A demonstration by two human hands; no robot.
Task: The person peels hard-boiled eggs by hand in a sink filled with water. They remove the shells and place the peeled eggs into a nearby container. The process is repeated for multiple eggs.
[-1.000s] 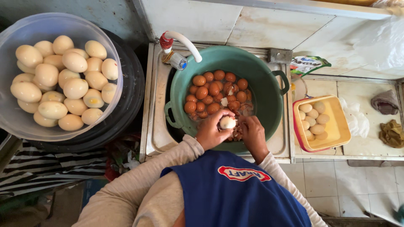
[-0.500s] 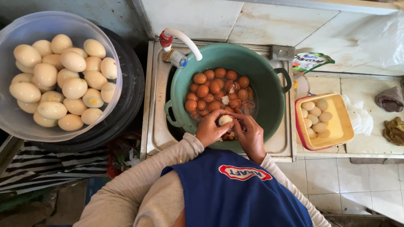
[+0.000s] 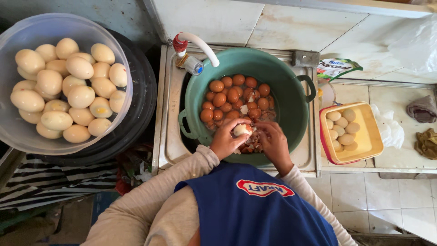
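Left hand (image 3: pixel 224 142) has a closed grip on a half-peeled egg (image 3: pixel 242 130), held over the near side of the green basin (image 3: pixel 291 109); right hand (image 3: pixel 273 141) has its fingers pinched at the shell. Step judged: peeling, mid-way on this egg. Brown unpeeled eggs (image 3: pixel 232 95) and shell bits lie in the basin. Peeled eggs fill the clear bowl (image 3: pixel 27 136) at left and the yellow tub (image 3: pixel 364 150) on the bench. Remaining shell likely needs small, careful picks.

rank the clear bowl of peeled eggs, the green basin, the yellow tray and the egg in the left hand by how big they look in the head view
1. clear bowl and green basin: look alike; the bowl may sit nearer the camera, so unranked.
2. yellow tray.
3. egg held in the left hand, smallest.
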